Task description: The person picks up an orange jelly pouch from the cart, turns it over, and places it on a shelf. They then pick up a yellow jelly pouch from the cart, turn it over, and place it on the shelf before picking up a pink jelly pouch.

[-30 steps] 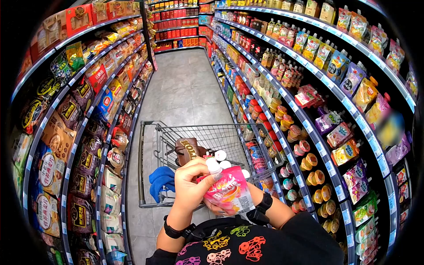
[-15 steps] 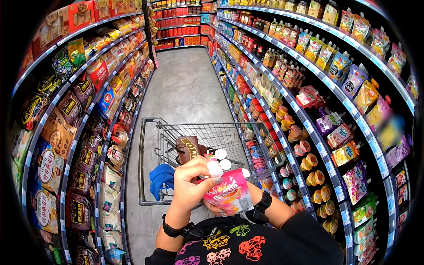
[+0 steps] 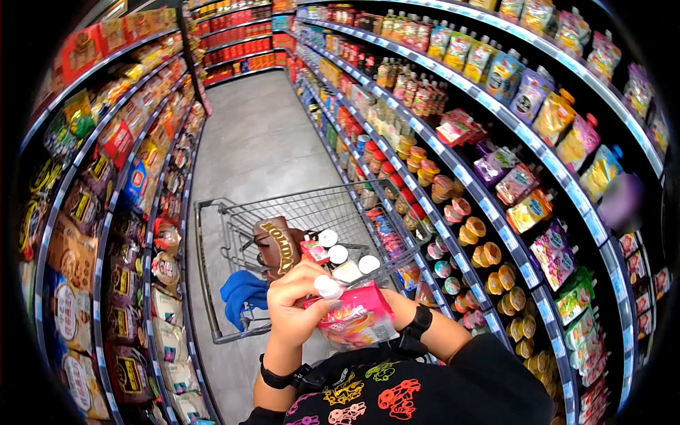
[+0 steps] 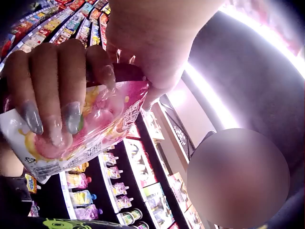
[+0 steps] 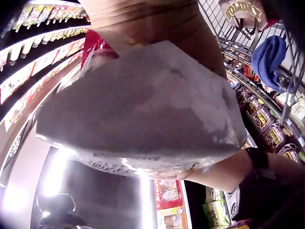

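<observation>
A pink spouted pouch with fruit pictures is held in front of the chest, above the near end of the cart. My left hand grips its upper left corner, thumb pressed on the front and fingers curled beside a white cap. From the other side, my right hand wraps its fingers over the pouch, as the left wrist view shows. In the head view most of that hand is hidden behind the pouch. The right wrist view shows the pouch's pale bottom up close.
The wire shopping cart holds a brown bag and several white-capped items. Blue cloth hangs at its left side. Packed shelves flank the aisle, with spouted pouches on the right and bagged goods on the left.
The head view has swung to the right, so shelves and cart appear farther left. The pouch tilts differently and sits slightly lower, leaving more of the white-capped items visible. Both hands keep their hold.
</observation>
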`<state>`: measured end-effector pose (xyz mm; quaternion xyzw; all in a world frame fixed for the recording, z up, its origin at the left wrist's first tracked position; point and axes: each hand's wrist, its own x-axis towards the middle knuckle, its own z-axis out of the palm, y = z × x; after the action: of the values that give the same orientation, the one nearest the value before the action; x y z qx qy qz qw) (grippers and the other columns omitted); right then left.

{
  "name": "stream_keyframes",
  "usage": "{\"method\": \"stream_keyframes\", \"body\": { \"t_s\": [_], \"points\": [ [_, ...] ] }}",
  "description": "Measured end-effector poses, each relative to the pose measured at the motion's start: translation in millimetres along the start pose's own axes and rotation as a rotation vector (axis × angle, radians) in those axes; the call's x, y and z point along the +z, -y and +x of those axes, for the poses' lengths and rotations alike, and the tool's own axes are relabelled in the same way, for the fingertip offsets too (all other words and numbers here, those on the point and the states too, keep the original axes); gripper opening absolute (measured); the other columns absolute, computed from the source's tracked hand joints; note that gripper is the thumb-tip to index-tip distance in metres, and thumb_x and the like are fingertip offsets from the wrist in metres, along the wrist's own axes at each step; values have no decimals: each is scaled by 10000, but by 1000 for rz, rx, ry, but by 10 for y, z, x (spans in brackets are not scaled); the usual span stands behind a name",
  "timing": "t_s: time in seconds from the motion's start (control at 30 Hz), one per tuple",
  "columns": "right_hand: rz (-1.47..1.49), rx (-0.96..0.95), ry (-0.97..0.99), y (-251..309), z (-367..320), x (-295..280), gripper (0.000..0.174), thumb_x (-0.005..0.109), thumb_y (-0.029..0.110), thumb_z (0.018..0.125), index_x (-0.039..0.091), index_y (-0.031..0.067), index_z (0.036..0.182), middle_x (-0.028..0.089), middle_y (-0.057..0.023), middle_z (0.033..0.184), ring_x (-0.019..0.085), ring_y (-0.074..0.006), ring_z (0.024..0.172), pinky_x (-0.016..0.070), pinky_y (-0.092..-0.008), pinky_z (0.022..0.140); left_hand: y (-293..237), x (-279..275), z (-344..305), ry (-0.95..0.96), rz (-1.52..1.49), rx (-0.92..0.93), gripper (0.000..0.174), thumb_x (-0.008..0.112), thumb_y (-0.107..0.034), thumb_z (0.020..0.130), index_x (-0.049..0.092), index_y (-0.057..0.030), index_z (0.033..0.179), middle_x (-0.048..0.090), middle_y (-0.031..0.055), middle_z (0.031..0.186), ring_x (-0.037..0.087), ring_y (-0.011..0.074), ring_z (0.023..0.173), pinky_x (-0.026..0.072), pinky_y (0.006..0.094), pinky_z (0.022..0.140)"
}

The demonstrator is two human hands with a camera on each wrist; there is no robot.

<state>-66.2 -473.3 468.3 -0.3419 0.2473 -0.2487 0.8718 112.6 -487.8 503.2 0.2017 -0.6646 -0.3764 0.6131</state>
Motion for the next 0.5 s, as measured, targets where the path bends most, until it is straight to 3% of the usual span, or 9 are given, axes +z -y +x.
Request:
{"method": "stream_keyframes", "body": {
  "t_s": [0.03, 0.17, 0.3, 0.47, 0.5],
  "points": [
    [20, 6, -13, -3, -33, 14, 483, 470, 385, 872, 497, -47, 1085, 580, -89, 845, 575, -150, 683, 462, -227, 570, 1, 30, -2, -2, -19, -22, 146, 648, 41, 579, 640, 23, 723, 625, 96, 755, 573, 192, 710, 448, 283, 659],
    [136, 66, 407, -145, 33, -192, 489, 447, 405, 878, 493, -44, 1068, 575, -88, 828, 574, -154, 667, 461, -238, 553, -5, 183, 16, 20, -76, -72, 120, 649, 29, 597, 627, 33, 715, 621, 105, 760, 570, 188, 714, 444, 277, 659],
    [73, 5, 433, -175, -154, -283, 478, 438, 410, 882, 480, -28, 1069, 570, -90, 833, 578, -168, 663, 468, -251, 546, 45, 431, 25, 80, -131, -59, 108, 659, 22, 623, 623, 32, 725, 618, 107, 755, 569, 190, 718, 443, 279, 661],
    [-4, -221, 208, -296, -839, -290, 447, 455, 390, 879, 482, -17, 1064, 568, -102, 865, 593, -187, 685, 479, -260, 546, 37, 945, -13, 180, -221, -69, 109, 670, 21, 637, 625, 28, 735, 623, 108, 765, 571, 192, 733, 444, 283, 667],
    [84, -199, 266, -323, -934, -315, 424, 464, 373, 878, 491, -13, 1051, 573, -100, 861, 594, -183, 686, 480, -258, 544, 16, 1065, -29, 198, -232, -74, 109, 670, 24, 636, 625, 29, 736, 624, 107, 768, 571, 191, 734, 444, 282, 669]
  ]
}}
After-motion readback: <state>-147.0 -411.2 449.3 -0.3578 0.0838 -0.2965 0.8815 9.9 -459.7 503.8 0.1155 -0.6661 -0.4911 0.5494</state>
